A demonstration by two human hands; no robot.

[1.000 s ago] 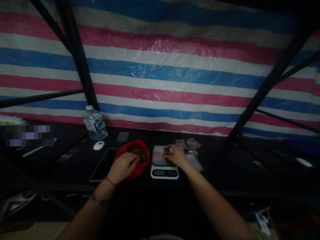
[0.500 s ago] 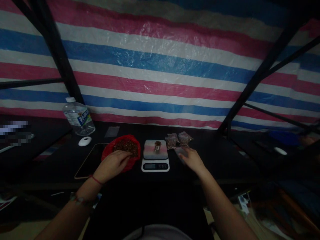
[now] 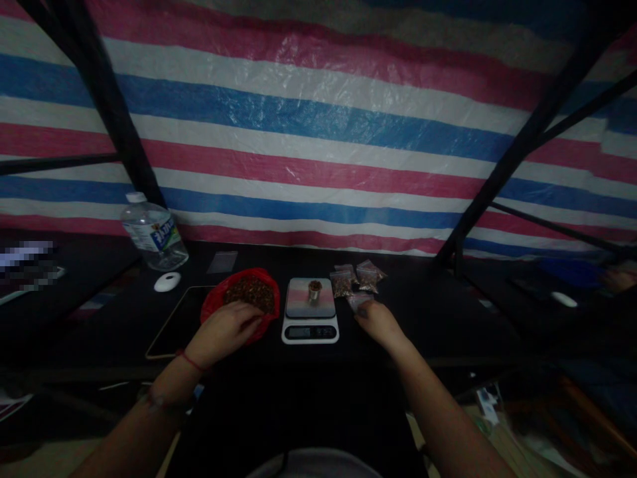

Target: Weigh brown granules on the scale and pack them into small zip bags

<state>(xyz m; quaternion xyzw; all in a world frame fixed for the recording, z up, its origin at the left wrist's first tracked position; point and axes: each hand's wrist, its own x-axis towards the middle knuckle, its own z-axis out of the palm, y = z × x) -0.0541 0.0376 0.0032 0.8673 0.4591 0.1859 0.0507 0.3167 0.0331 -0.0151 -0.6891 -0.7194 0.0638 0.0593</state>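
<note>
My left hand rests over the near side of a red plastic bag, fingers curled together; what they hold, if anything, is hidden. Loose brown bits fill the bag. On a white kitchen scale beside it stands a small metal cup heaped with similar brown bits. My right hand, to the right of the scale, is closed on the near edge of a small clear zip bag. Several filled zip bags lie together just behind that hand.
A dark tablet lies partly under the red bag. A white mouse, a large clear bottle and a flat zip bag are at the back left. Dark metal posts stand before a striped sheet.
My right hand has curled its fingers in closer at the small zip bag, and the bag now lies nearer the filled ones. My left hand has hardly moved.
</note>
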